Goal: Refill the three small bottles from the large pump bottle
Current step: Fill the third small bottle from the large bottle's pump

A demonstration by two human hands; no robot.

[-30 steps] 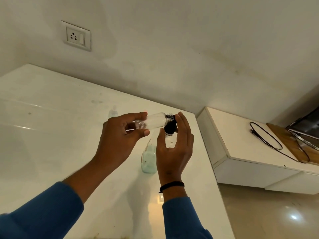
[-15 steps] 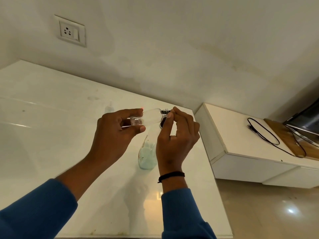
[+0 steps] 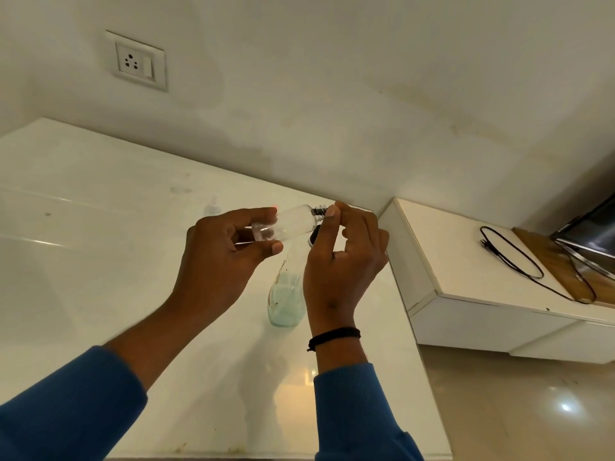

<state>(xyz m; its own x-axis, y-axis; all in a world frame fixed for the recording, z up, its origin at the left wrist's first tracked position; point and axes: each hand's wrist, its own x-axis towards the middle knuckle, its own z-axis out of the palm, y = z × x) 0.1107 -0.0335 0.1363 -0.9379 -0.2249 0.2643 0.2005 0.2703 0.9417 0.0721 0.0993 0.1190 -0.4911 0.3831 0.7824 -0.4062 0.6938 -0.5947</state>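
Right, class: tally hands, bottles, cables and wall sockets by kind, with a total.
Hands: 2, left hand, right hand
Bottles: 2, small bottle, large bottle; a faint shape behind is unclear
Cables: 1
Wall sockets: 1
Total: 6

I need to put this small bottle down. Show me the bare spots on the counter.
Bare counter lies left of the left hand, out to the wall. The near strip between the sleeves is also free. It is crowded under the right hand, where the large bottle stands.

No lettering seems readable anywhere, not even on the small bottle (image 3: 293, 222).
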